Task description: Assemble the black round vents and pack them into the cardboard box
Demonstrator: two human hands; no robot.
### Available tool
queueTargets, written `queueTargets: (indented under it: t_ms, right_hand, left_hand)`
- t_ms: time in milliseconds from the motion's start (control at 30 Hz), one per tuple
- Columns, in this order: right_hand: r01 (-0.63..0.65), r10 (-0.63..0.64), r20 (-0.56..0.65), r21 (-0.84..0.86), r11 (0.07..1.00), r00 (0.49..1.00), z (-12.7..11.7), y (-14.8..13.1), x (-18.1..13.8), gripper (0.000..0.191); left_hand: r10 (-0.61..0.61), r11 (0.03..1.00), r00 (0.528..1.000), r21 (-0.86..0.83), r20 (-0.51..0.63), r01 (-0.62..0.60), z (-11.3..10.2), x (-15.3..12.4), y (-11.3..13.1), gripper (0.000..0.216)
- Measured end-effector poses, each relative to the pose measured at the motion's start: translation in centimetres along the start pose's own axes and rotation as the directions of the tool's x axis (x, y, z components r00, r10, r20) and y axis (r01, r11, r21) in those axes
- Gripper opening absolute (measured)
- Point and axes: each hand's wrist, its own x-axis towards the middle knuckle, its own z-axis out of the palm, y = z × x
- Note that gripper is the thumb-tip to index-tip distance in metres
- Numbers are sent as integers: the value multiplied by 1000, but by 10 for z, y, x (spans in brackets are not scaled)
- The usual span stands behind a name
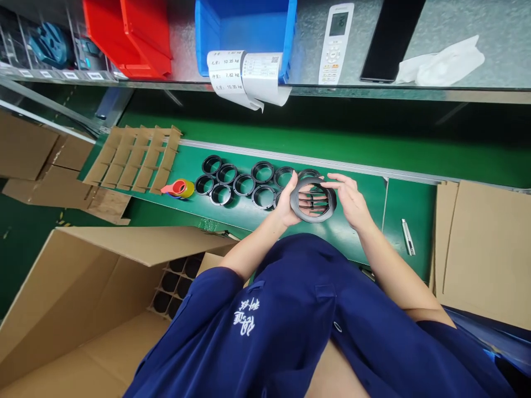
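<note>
My left hand (287,205) grips a black round air vent (314,216) by its left side, fingers behind the opening and visible between the slats. The vent has a broad smooth rim and thin crossbars inside. At its upper right, my right hand (350,200) has its fingers stretched out, with a fingertip at the rim; whether it presses there I cannot tell. Behind and left of the hands, several black rings (244,186) stand on the green table (360,243), some partly covered by my left hand and the vent.
A cardboard divider (136,157) lies at the table's left end, near red and yellow tape rolls (182,189). To the right are a utility knife (407,237) and cardboard sheets (489,249). An open carton (95,309) stands lower left; a shelf with a blue bin (249,33) runs above.
</note>
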Motion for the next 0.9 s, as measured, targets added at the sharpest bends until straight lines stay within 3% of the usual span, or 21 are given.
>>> queueTargets:
  t_ms: [167,233,267,333,400,500,567,633,767,833,900]
  right_hand:
    - [-31,31,43,-3,1000,999,16,9,-1,66]
    - [31,-20,120,-92,995,993,27,15,-8,68]
    - [103,-71,206,-151,983,976,34,18,-14,69]
    - [270,-149,423,-241,932,894,48,26,-27,74]
    - [344,-136,573,-271,899,808,64,34,-42,83]
    - [256,-10,635,-297,920,773,89,47,-58,107]
    - [191,41,666,-272,943,745,104,55,-56,117]
    - [148,60,656,-257,955,753,114,68,-42,117]
    - [-45,230,326,-487,872,917,113,108,22,116]
    - [-85,279,233,-608,790,931,109,130,55,116]
    - [-32,288,268,-679,734,919,106,148,76,114]
  left_hand:
    - [-4,998,1000,-64,-26,3,-15,-1,0,80]
    - [6,995,998,-96,-59,-12,-28,-1,-2,78]
    - [17,994,996,-109,-88,-27,-36,-1,-4,76]
    - [14,993,982,-113,-189,-36,-57,-2,-13,73]
    - [-66,994,946,-102,-317,35,-79,-5,-27,75]
    - [-199,979,889,-118,-411,165,-104,-9,-49,79]
    - [-195,979,889,-134,-414,153,-114,-10,-56,80]
    - [-173,981,897,-150,-407,121,-120,-10,-54,86]
    - [-124,989,920,-126,-373,82,-129,-16,-37,92]
    - [-87,994,921,-100,-379,52,-136,-24,-33,86]
    - [-71,995,908,-97,-413,34,-144,-35,-33,79]
